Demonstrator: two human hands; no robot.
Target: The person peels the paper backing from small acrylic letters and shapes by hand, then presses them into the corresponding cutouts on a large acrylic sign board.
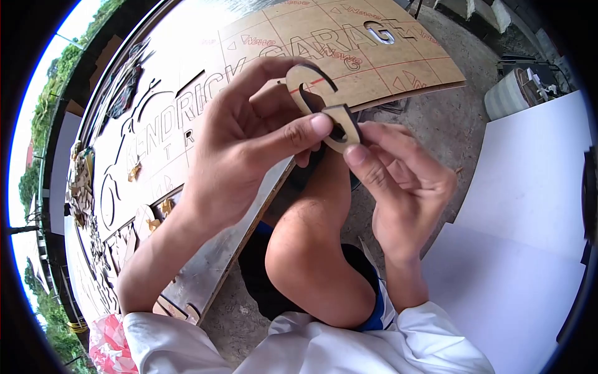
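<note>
A flat letter G [346, 118] with a tan face and dark edges is held up in front of me, tilted, above my bent knee. My left hand [240, 140] is closed on its left side, the thumb pressing on the face and the other fingers partly hidden behind. At its lower right end, my right hand [405, 181] pinches the letter between thumb and fingers. Behind it lies a large sheet [293, 47] with brown, red-printed film and cut letter outlines reading partly "GARAGE". A G-shaped opening [381, 33] shows in that sheet.
The sheet rests on a table [249, 240] to my left. Loose cut pieces [81, 187] and dark strips [128, 84] lie along its far side. A pink-and-white plastic bag [111, 343] sits at lower left. White panels [498, 262] and a round container [514, 95] stand at right.
</note>
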